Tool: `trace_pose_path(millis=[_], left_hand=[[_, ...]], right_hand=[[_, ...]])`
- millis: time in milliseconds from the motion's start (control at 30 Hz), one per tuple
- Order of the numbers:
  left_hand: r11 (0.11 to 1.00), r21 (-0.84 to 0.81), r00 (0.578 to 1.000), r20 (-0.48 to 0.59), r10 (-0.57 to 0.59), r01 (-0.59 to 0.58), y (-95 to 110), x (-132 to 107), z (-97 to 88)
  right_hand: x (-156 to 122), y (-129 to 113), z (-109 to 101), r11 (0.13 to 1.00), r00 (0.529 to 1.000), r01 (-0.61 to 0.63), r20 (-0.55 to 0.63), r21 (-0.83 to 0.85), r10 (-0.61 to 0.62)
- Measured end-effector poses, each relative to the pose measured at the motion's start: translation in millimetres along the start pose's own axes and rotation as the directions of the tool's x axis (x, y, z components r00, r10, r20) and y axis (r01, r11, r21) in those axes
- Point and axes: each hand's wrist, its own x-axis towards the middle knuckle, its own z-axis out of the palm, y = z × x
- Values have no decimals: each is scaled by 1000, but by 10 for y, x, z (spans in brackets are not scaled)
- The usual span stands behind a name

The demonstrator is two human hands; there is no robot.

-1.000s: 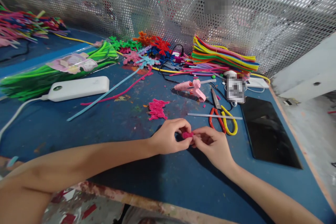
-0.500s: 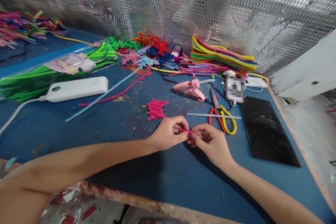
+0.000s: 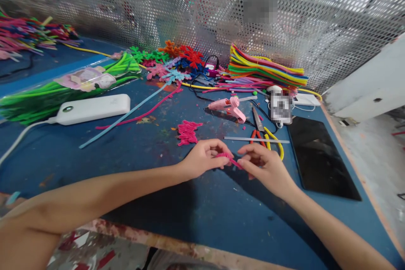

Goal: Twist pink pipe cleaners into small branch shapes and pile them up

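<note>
A short pink pipe cleaner (image 3: 234, 162) stretches between my two hands above the blue table. My left hand (image 3: 206, 158) pinches its left part, partly covering it. At its right end, my right hand (image 3: 264, 165) has thumb and fingers closed on the tip. Just beyond my left hand lies a small pile of bent pink pipe cleaner pieces (image 3: 188, 132). A clear glue stick (image 3: 240, 139) rests past my right hand, crossing scissors (image 3: 258, 120) with red and yellow handles.
A pink glue gun (image 3: 229, 106) lies behind the pile. At right is a black tablet (image 3: 322, 158); at left, a white power bank (image 3: 95, 109) and bagged green pipe cleaners (image 3: 76, 82). Fuzzy flower shapes (image 3: 177, 75) and a coloured bundle (image 3: 268, 71) stand along the perforated metal panel (image 3: 205, 12).
My right hand has moved right, away from my left hand. More of the pink pipe cleaner now shows between them. My left hand stays nearly in place.
</note>
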Motion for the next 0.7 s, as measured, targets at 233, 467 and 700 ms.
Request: trace_pose_path(millis=[233,467,700], left_hand=[[929,-366,996,-34,-79,61,-15,61,-55],[888,-454,992,-57,-109,72,-22,94,-94],[933,-354,995,-45,-85,63,-57,105,-91]], right_hand=[[6,-78,-212,850,954,296,91,-437,-286],[-29,-126,-242,902,981,183,13,-391,-194],[9,-65,-121,835,993,114,-91,538,-76]])
